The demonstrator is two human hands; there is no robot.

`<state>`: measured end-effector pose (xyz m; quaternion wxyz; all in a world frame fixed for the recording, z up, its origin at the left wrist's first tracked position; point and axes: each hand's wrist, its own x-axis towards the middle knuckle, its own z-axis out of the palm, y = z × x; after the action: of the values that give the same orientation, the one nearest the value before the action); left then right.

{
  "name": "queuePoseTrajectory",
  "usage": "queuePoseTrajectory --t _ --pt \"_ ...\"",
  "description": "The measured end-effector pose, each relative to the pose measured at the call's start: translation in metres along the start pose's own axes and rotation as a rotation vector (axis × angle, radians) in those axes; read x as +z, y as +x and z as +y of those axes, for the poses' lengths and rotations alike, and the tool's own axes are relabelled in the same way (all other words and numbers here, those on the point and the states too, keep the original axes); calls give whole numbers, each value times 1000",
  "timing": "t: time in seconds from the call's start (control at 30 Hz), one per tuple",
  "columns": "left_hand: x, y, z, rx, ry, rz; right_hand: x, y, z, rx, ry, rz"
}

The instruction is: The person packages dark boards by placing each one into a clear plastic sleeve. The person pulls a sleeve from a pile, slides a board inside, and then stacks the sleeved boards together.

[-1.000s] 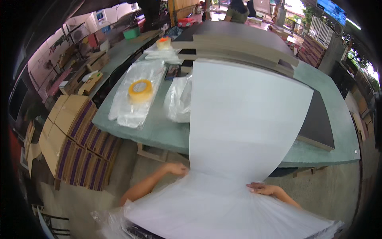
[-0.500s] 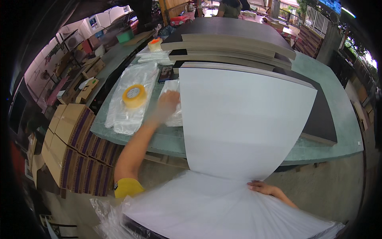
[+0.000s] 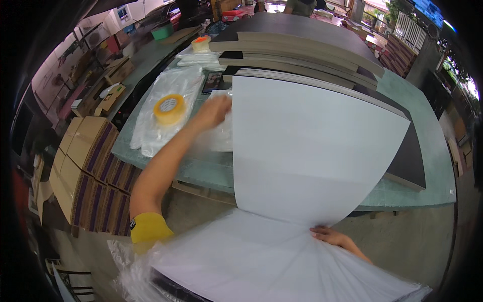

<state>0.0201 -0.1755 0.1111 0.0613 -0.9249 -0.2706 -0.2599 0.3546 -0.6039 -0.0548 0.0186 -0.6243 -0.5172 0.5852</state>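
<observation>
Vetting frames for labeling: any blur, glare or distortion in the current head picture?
Head view: motion blur on the left hand, right hand clearer; white panel evenly lit, no hard glare; daylight blown out at upper right; fisheye bows the green table, corners fall to black.

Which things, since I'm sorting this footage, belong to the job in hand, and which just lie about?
Seemingly in the job:
white panel
clear plastic film, by the right hand
loose plastic near the left hand

Apparently just lying about:
yellow tape roll
stacked dark boards
cardboard cartons
green tub
</observation>
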Motion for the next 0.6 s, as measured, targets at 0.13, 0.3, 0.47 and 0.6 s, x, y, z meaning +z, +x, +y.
queuePoseTrajectory --t 0.13,0.3,0.47,0.6 --pt "-93 73 30 -538 -649 390 7 1 8 12 -36 29" --pt "-79 73 40 -271 -786 87 -2 -7 -8 35 -41 12" --pt "-96 80 29 -254 164 -511 -31 -17 -10 40 -150 -98" --pt "-111 100 25 3 -11 311 -82 -74 -86 -105 -51 40"
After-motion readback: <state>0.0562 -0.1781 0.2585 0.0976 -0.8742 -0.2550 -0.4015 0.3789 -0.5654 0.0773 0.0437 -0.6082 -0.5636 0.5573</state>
